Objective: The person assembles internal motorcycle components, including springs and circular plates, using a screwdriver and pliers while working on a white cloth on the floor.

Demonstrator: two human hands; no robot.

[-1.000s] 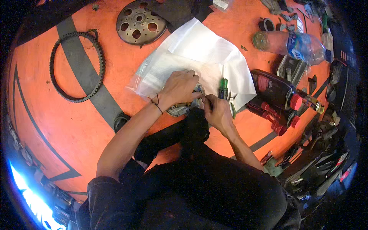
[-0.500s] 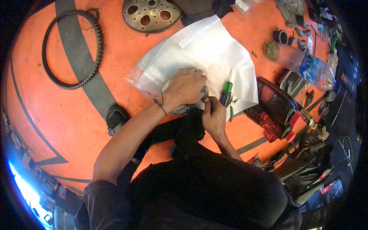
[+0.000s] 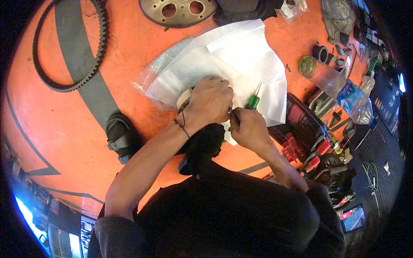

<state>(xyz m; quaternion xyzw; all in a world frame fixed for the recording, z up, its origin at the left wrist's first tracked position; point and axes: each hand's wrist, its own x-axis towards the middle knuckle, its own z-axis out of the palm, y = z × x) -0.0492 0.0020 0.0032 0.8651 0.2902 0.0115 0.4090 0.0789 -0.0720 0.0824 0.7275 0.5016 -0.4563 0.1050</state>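
Observation:
My left hand [image 3: 211, 98] is closed with curled fingers over a round, pale-rimmed part [image 3: 183, 99], most of which it hides. My right hand [image 3: 250, 127] meets it from the right, thumb and fingers pinched together at the left fingertips. Whatever small piece lies between the fingers is too covered to name. Under both hands spreads a white sheet [image 3: 258, 60], with clear plastic film [image 3: 148, 81] along its left side. A screwdriver with a green handle [image 3: 253, 102] rests on the sheet just beyond my right hand.
A toothed belt [image 3: 103, 43] lies far left, and a perforated metal disc [image 3: 180, 13] at the far edge. A sandaled foot [image 3: 123, 136] stands left of my forearm. To the right are a plastic bottle [image 3: 340, 86], dark bottles with red caps [image 3: 297, 124] and metal parts.
The view has shifted, so the belt and disc sit higher. My right hand has turned, with its back and forearm showing more. Both hands remain together at the round part.

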